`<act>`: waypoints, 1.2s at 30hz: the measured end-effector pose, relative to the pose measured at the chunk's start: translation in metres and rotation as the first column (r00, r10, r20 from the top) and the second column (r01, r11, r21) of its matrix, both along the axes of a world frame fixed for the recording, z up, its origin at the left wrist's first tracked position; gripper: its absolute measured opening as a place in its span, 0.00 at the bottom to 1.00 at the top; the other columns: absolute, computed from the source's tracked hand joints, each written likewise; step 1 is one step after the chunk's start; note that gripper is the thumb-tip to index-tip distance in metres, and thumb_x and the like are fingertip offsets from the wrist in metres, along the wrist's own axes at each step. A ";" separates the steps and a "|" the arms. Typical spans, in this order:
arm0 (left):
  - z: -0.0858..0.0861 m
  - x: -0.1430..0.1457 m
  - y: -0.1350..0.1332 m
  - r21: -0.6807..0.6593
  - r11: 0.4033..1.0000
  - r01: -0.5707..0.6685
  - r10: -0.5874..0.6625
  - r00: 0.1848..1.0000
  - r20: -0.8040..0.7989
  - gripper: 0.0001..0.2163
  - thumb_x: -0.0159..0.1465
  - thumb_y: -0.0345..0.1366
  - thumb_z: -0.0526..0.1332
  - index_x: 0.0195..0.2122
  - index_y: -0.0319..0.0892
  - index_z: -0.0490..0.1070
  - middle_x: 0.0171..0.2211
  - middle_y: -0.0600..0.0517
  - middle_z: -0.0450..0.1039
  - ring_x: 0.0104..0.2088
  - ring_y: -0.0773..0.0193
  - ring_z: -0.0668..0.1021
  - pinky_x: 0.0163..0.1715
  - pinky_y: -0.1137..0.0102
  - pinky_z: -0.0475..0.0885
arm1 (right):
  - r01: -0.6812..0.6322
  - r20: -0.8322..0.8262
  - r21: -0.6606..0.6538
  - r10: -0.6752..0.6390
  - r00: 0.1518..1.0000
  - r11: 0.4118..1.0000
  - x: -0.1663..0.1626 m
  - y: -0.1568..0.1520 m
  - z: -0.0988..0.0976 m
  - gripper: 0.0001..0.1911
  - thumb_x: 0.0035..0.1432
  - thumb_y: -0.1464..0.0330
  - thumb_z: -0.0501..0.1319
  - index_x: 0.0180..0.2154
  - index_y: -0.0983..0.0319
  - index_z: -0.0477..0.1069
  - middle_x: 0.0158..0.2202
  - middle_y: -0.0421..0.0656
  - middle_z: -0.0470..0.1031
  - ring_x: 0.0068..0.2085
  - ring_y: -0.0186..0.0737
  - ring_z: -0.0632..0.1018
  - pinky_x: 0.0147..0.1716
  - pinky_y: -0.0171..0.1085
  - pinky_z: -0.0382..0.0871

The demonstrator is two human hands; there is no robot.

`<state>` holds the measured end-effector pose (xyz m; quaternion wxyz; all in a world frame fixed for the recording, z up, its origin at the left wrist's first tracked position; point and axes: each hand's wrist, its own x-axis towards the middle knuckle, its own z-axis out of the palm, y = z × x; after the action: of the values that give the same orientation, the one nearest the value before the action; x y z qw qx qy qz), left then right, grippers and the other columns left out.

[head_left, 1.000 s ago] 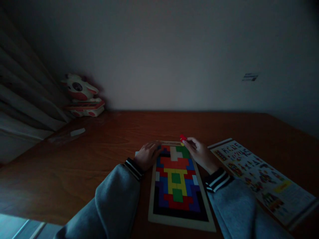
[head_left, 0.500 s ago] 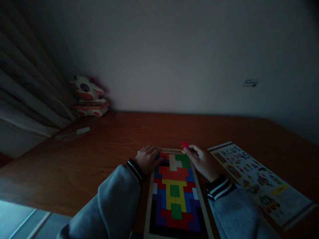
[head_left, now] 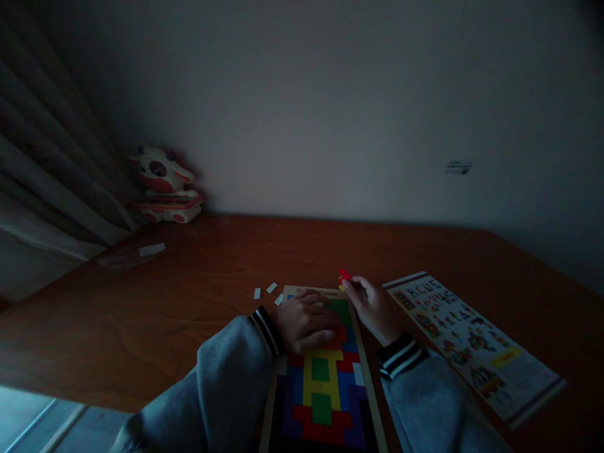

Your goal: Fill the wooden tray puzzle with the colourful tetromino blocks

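Note:
A wooden puzzle board [head_left: 374, 404] lies in front of me, filled with interlocking blocks in red, yellow, green, blue, purple and black. My left hand [head_left: 304, 319] rests across its upper part, palm down with fingers stretched out, covering several pieces there. Just off the board's top right corner, my right hand [head_left: 372, 309] pinches a small red puzzle piece [head_left: 345, 275] between thumb and fingers. A bit of yellow shows beneath the red; I cannot tell whether it is a second piece.
Three small white tiles [head_left: 271, 287] lie by the board's top left corner. On the right is a printed pattern sheet [head_left: 476, 346]. A cow-shaped toy [head_left: 163, 173] and a white strip [head_left: 151, 250] are at the table's far left, near a curtain [head_left: 51, 145].
My left hand has moved right, from the board's left edge onto its upper middle, uncovering the white tiles. My right hand still holds the red piece. The view has shifted slightly.

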<state>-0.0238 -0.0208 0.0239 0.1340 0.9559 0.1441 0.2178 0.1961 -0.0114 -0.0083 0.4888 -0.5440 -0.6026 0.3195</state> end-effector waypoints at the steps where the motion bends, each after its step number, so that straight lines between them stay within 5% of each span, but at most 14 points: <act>1: 0.000 0.000 0.000 0.000 1.000 0.005 -0.005 1.000 -0.017 0.17 0.70 0.39 0.53 0.57 0.47 0.71 0.53 0.46 0.76 0.58 0.49 0.71 0.61 0.54 0.60 | -0.007 0.011 0.000 0.007 1.000 1.000 0.001 0.001 -0.001 0.23 0.59 0.45 0.57 0.39 0.57 0.71 0.39 0.48 0.82 0.41 0.49 0.83 0.39 0.44 0.76; 5: -0.002 0.000 0.001 -0.016 1.000 -0.004 0.004 1.000 -0.001 0.17 0.70 0.38 0.53 0.58 0.46 0.70 0.55 0.46 0.75 0.59 0.51 0.71 0.61 0.56 0.60 | -0.032 0.025 -0.010 0.033 0.999 0.999 0.003 0.003 -0.006 0.21 0.60 0.46 0.57 0.40 0.57 0.71 0.39 0.49 0.82 0.42 0.50 0.82 0.40 0.45 0.76; 9: -0.007 -0.012 0.007 -0.025 0.976 -0.216 0.218 0.971 0.096 0.15 0.70 0.36 0.52 0.55 0.43 0.72 0.53 0.44 0.76 0.55 0.54 0.74 0.55 0.59 0.67 | -0.023 -0.008 -0.005 0.023 1.000 1.000 0.005 0.004 -0.008 0.20 0.61 0.48 0.57 0.40 0.57 0.71 0.41 0.48 0.82 0.43 0.49 0.82 0.43 0.46 0.75; 15: -0.032 -0.048 0.025 0.001 0.859 -0.512 0.501 0.842 0.198 0.13 0.68 0.35 0.53 0.47 0.42 0.75 0.47 0.44 0.78 0.48 0.55 0.78 0.51 0.59 0.69 | -0.006 -0.052 0.016 0.006 0.999 1.000 0.008 0.004 -0.011 0.19 0.60 0.49 0.59 0.41 0.58 0.71 0.42 0.50 0.81 0.43 0.48 0.82 0.43 0.45 0.75; 19: -0.046 -0.058 0.029 -0.002 0.698 -0.716 0.694 0.676 0.246 0.12 0.67 0.34 0.53 0.43 0.41 0.75 0.40 0.44 0.79 0.43 0.54 0.78 0.48 0.58 0.71 | 0.015 -0.052 0.032 -0.013 0.999 0.999 0.009 0.004 -0.014 0.22 0.58 0.48 0.60 0.39 0.59 0.71 0.40 0.50 0.82 0.40 0.49 0.82 0.41 0.45 0.75; 28: -0.063 -0.072 -0.014 -0.005 0.596 -0.803 0.787 0.584 0.198 0.13 0.64 0.30 0.56 0.48 0.44 0.74 0.49 0.46 0.76 0.50 0.54 0.76 0.52 0.58 0.70 | 0.061 -0.104 0.065 -0.054 0.993 0.996 0.008 -0.002 -0.013 0.33 0.52 0.48 0.64 0.54 0.59 0.70 0.36 0.45 0.81 0.37 0.47 0.81 0.40 0.43 0.74; 33: -0.069 -0.072 -0.040 -0.144 0.434 -0.889 0.893 0.402 0.203 0.15 0.64 0.29 0.56 0.49 0.45 0.74 0.51 0.47 0.75 0.52 0.54 0.75 0.55 0.57 0.69 | 0.050 -0.116 0.027 -0.047 0.992 0.998 0.007 -0.011 -0.009 0.22 0.49 0.47 0.65 0.35 0.58 0.75 0.34 0.46 0.81 0.38 0.48 0.81 0.38 0.42 0.74; 36: -0.066 -0.069 -0.047 -0.180 0.406 -0.896 0.907 0.370 0.201 0.14 0.63 0.29 0.57 0.48 0.44 0.74 0.50 0.46 0.75 0.50 0.52 0.76 0.53 0.56 0.70 | 0.004 -0.121 -0.013 -0.006 0.993 1.000 0.009 -0.019 -0.010 0.20 0.48 0.47 0.67 0.31 0.57 0.75 0.32 0.45 0.82 0.37 0.49 0.82 0.36 0.41 0.75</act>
<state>-0.0925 -0.0675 -0.0424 0.0310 0.6804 0.6264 0.3791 0.2048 -0.0306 -0.0186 0.5218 -0.5280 -0.5685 0.3545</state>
